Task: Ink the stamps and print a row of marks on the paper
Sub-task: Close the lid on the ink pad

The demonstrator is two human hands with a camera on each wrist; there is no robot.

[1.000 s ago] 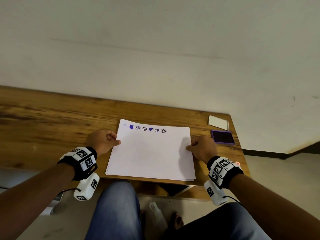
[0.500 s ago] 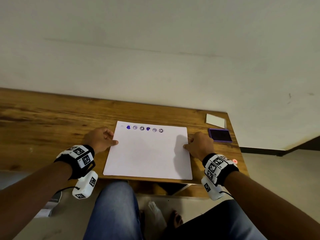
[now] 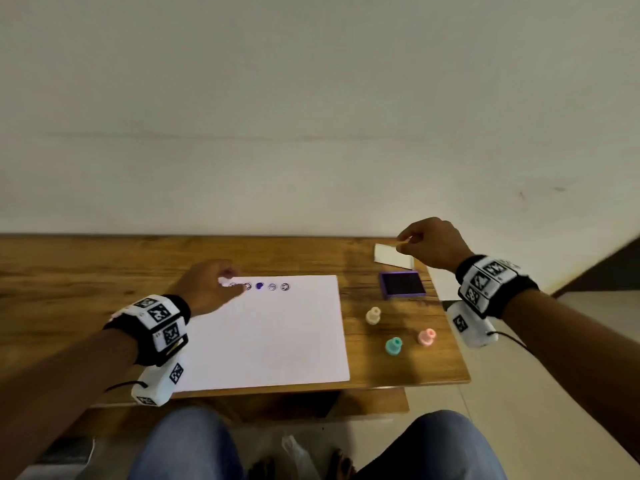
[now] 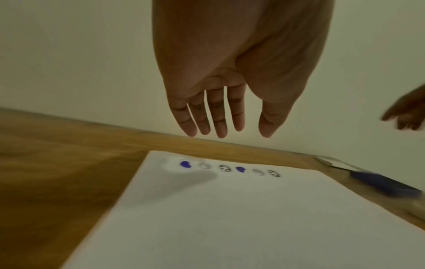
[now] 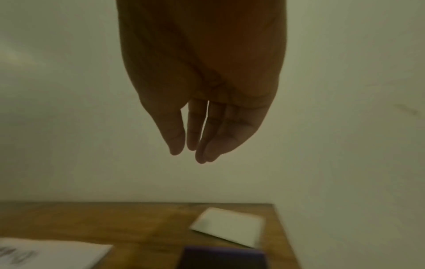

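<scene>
Stamps point(image 3: 393, 345) beside ink pad point(image 3: 402, 284), paper point(image 3: 270, 334) marked, both hands raised

Left hand point(image 3: 204, 285) hides the row's first marks point(image 3: 258, 286).

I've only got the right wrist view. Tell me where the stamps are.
Observer: The beige stamp, teal stamp and pink stamp stand right of the paper, nearer the person than the ink pad.
Operator: Report the left hand.
Observer: The left hand hovers over the paper's far left corner, fingers straight, holding nothing.
Operator: Count the marks.
Observer: Six marks run along the paper's far edge: two hearts and four round faces.
</scene>
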